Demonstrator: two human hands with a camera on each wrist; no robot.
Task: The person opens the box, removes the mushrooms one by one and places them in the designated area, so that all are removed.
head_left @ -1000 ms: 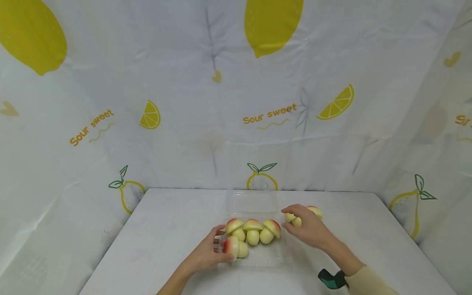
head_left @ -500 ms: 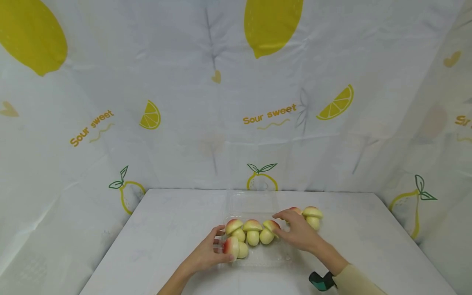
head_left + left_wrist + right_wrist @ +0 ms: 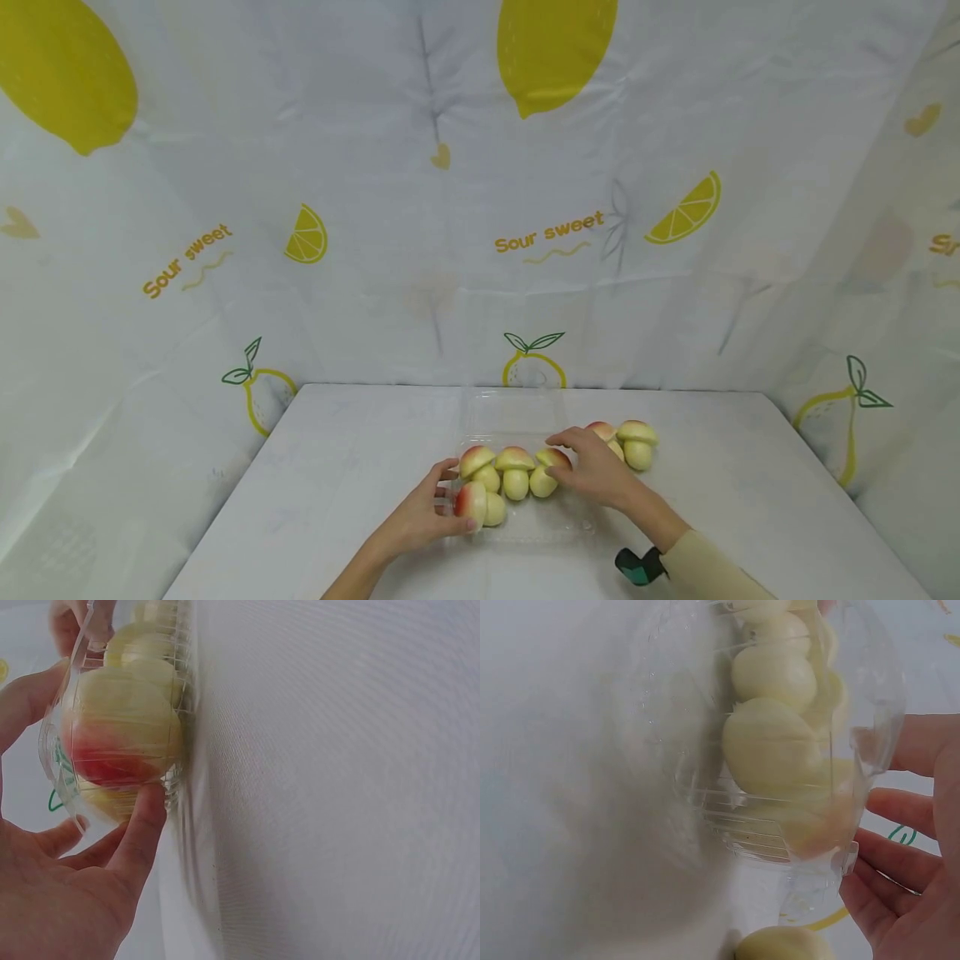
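Observation:
A clear plastic box (image 3: 525, 529) with its lid (image 3: 517, 411) raised at the back holds several pale yellow mushroom-shaped pieces (image 3: 514, 472) with red-tinted caps. My left hand (image 3: 422, 512) grips the box's left end. In the left wrist view, its thumb is at the rim and a finger presses the wall beside a red-tinted cap (image 3: 120, 735). My right hand (image 3: 600, 469) reaches over the box's right side, thumb and fingers spread about the cap of the rightmost piece (image 3: 543, 482). Its fingers (image 3: 900, 859) are right at the rim in the right wrist view.
Two more mushroom-shaped pieces (image 3: 637, 446) lie on the white table (image 3: 337, 467) right of the box, behind my right hand. A lemon-printed cloth (image 3: 390, 292) hangs behind and at the sides. A dark strap-like device (image 3: 639, 567) is at my right wrist.
My right hand has moved left, from beside the loose pieces on the table to the rightmost piece in the box. The loose pieces now show more. My left hand has stayed still.

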